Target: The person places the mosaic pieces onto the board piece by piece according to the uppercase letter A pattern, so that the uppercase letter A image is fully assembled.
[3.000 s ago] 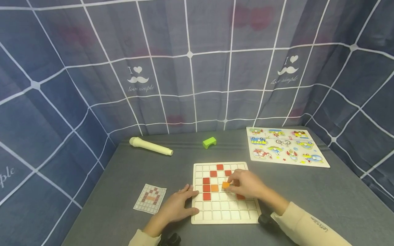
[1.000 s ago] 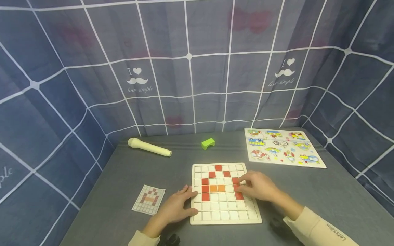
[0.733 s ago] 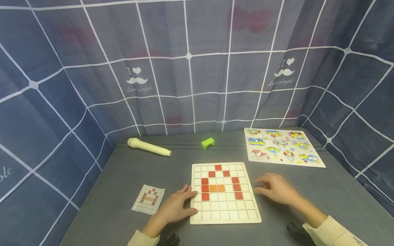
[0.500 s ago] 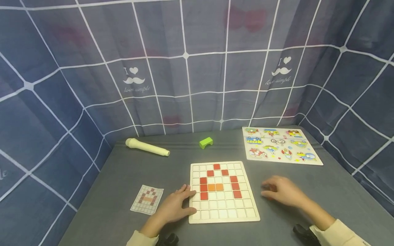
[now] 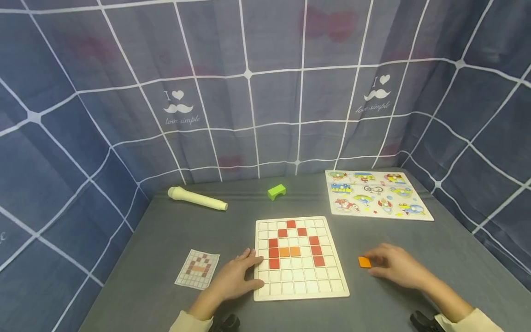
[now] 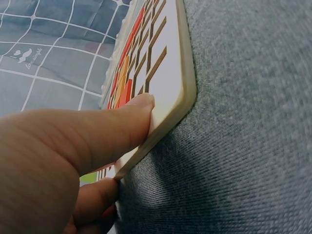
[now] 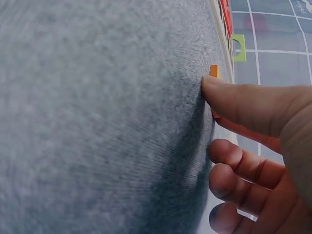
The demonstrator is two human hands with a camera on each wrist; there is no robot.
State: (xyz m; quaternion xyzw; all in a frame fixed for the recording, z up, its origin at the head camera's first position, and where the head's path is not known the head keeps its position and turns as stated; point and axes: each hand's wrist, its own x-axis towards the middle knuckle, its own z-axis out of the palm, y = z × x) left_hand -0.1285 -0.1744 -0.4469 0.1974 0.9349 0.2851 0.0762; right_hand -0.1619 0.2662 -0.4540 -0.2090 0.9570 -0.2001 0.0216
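Observation:
In the head view a wooden grid board (image 5: 302, 288) lies on the dark tabletop. Red tiles (image 5: 274, 252) form an arch shape on it, and two orange tiles (image 5: 289, 251) sit side by side within the arch. My left hand (image 5: 236, 276) rests at the board's left edge; the left wrist view has its thumb (image 6: 131, 119) lying on the rim. Right of the board, my right hand (image 5: 398, 267) pinches a loose orange tile (image 5: 364, 262) between thumb and index finger, low over the cloth. Its other fingers are loosely bent in the right wrist view.
A paper pattern card (image 5: 197, 269) lies left of my left hand. Toward the back are a cream toy microphone (image 5: 197, 198), a green arched block (image 5: 276, 191) and a picture puzzle board (image 5: 375, 193). A checked curtain (image 5: 274, 101) rises behind the table.
My right hand placed a second orange tile on the board, drew away to the right, and now holds another orange tile. The left hand stays at the board's edge.

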